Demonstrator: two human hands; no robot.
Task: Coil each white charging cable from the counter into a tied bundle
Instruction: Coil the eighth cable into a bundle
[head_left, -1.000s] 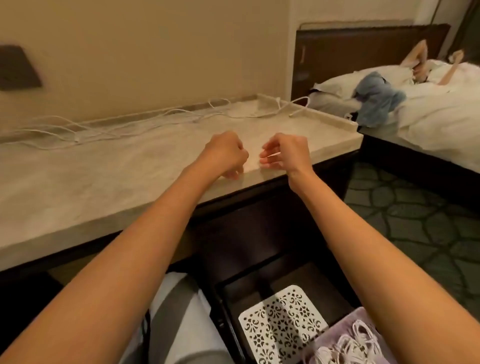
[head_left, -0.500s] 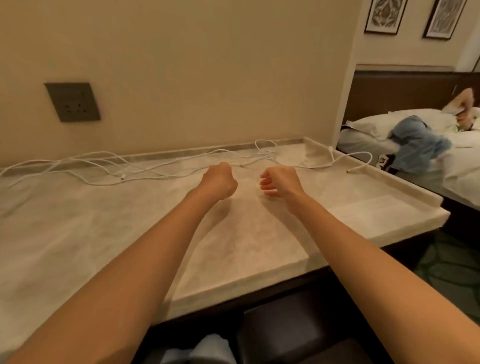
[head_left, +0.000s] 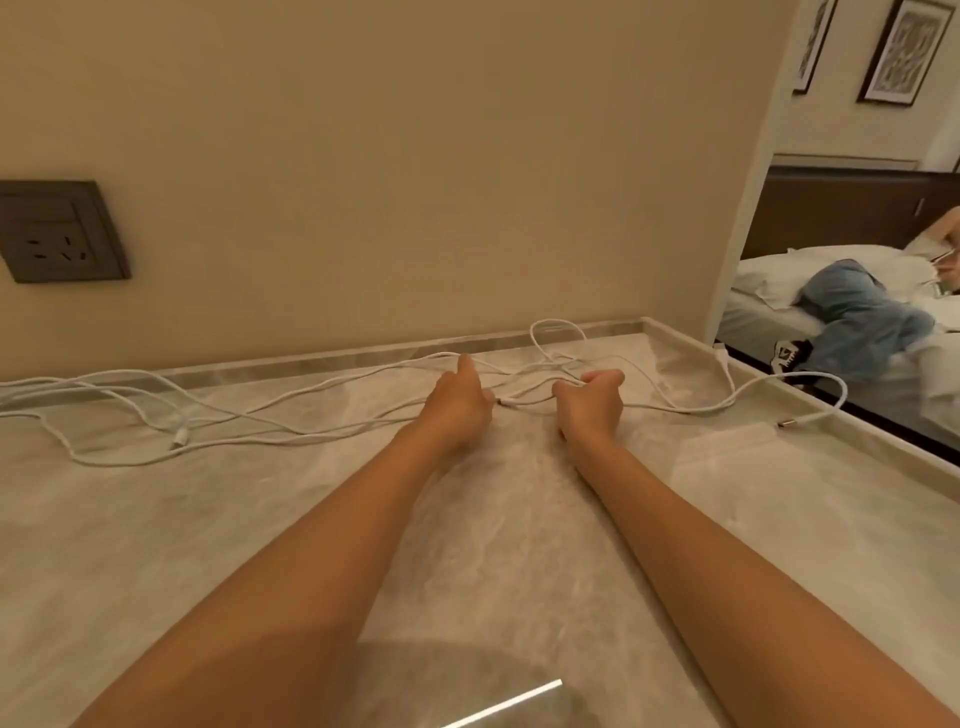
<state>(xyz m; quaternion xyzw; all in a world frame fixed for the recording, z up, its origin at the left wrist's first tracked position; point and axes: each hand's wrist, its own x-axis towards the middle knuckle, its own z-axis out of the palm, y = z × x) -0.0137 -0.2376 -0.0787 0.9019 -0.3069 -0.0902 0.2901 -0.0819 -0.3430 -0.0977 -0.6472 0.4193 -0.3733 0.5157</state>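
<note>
Because the white cables (head_left: 179, 440) lay tangled along the back of the counter (head_left: 519, 519), mid-frame, the left hand (head_left: 457, 408) touched one strand with a straight finger and the right hand (head_left: 592, 402) curled round another, likely to pull one free.

Nearer than the fingers (head_left: 465, 366) the worktop (head_left: 519, 545) lies bare, open to both arms. To either side of them loose white cables (head_left: 260, 415) sprawl across it. Just beyond, a low raised rim (head_left: 363, 358) and the wall (head_left: 415, 208) block further reach.
</note>
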